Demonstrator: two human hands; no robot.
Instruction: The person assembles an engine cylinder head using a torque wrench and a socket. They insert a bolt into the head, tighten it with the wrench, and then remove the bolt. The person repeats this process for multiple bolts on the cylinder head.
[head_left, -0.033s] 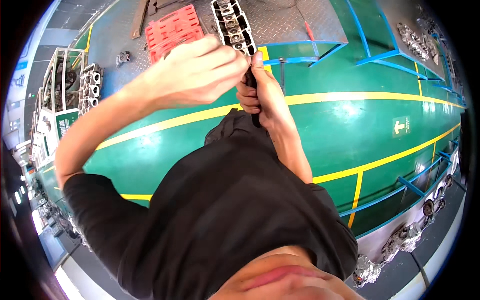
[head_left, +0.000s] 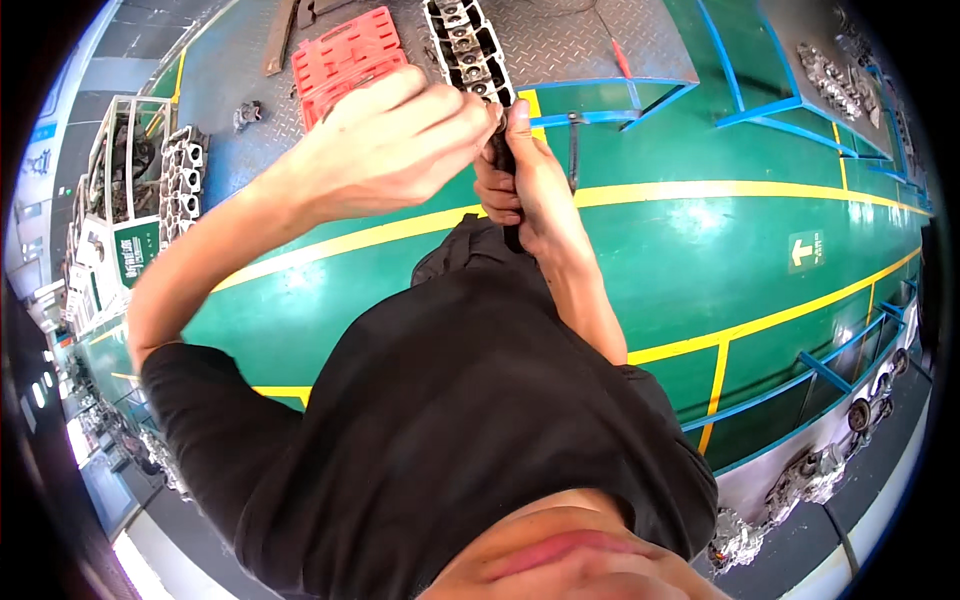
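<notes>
My right hand (head_left: 530, 190) is closed round a dark, rod-like tool (head_left: 504, 152), its thumb pointing up along the near side. The tool's lower end sticks out below the fingers; its exact kind is hidden. At the upper end my left hand (head_left: 410, 135) is closed, fingertips pinched against the tool and the right thumb. Whatever the left fingertips hold, if anything, cannot be made out. Just beyond both hands a metal cylinder head (head_left: 468, 48) lies on the steel table, its row of chambers and valve springs facing up. Behind my left hand a red plastic tool case (head_left: 345, 52) lies open.
The chequer-plate table (head_left: 560, 50) has a blue frame (head_left: 590, 117) along its near edge. A small dark metal part (head_left: 247, 115) sits at its left. More cylinder heads (head_left: 182, 175) stand at far left. A red-handled tool (head_left: 620, 62) lies at the right. Green floor (head_left: 690, 250) has yellow lines.
My left elbow and forearm have shifted slightly to the right. Both hands keep the same hold at the tool.
</notes>
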